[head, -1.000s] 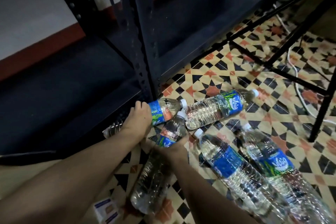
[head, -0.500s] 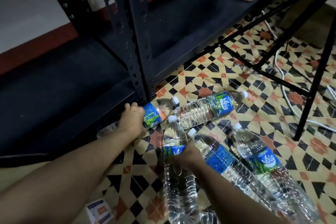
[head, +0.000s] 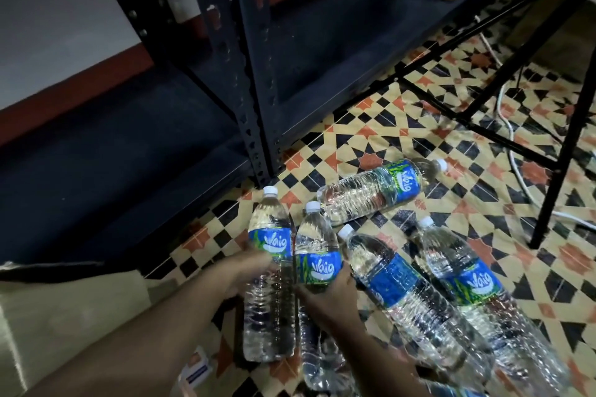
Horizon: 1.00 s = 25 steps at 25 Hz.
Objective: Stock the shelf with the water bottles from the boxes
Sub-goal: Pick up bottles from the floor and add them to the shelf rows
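Fingers (head: 255,261) of the left hand (head: 245,271) and right hand (head: 329,296) are wrapped round the left bottle (head: 270,240) and right bottle (head: 317,263), both lying flat a second ago and now lifted upright off the floor (head: 371,138) near the bottom shelf (head: 145,171) front edge, ready for stocking.

left bottle (head: 270,243), right bottle (head: 319,267): blue-labelled, caps up, side by side | three bottles (head: 371,193): lying on floor (head: 371,138)

bottles (head: 371,195): clear, white caps (head: 270,191), blue labels (head: 319,267) with green leaves, white lettering | floor (head: 371,135): star-and-diamond tiles, cream, black, orange | shelf (head: 254,58): black | wall (head: 48,26): pale grey, red-brown band (head: 80,84) below | cable (head: 516,167): white | box (head: 64,316): tan
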Each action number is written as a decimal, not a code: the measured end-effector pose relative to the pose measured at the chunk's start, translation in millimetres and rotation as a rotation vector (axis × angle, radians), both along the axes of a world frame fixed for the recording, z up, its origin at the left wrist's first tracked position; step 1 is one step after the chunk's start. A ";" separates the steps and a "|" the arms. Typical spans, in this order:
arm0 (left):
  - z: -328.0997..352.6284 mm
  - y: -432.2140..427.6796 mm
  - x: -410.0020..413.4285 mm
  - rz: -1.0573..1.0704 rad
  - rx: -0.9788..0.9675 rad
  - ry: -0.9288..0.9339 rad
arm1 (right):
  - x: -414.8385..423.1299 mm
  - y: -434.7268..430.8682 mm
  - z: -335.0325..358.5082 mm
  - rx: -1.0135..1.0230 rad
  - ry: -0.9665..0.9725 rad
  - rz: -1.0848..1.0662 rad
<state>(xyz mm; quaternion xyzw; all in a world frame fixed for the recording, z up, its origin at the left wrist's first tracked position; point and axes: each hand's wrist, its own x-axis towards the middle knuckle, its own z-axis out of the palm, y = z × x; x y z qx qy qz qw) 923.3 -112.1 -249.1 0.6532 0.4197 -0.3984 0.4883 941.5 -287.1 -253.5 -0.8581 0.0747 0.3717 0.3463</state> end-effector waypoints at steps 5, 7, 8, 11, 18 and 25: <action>-16.4 -32.1 -4.9 0.233 0.258 -0.088 | 14.1 -3.7 -19.1 -0.063 0.101 0.024; -20.8 -30.2 -10.2 0.295 0.322 -0.135 | 14.8 -3.1 -23.1 -0.068 0.099 0.008; -23.9 -27.4 -11.8 0.311 0.342 -0.141 | 14.0 -3.8 -24.1 -0.063 0.084 -0.012; -30.4 -25.3 -12.3 0.346 0.411 -0.122 | 13.2 -5.3 -22.4 -0.042 0.062 -0.015; 23.8 -26.7 -0.7 0.467 0.493 -0.199 | 13.7 -0.3 9.7 0.000 -0.016 -0.097; 169.5 -27.5 -24.9 0.529 0.563 -0.627 | 37.6 17.4 127.0 0.203 -0.319 -0.035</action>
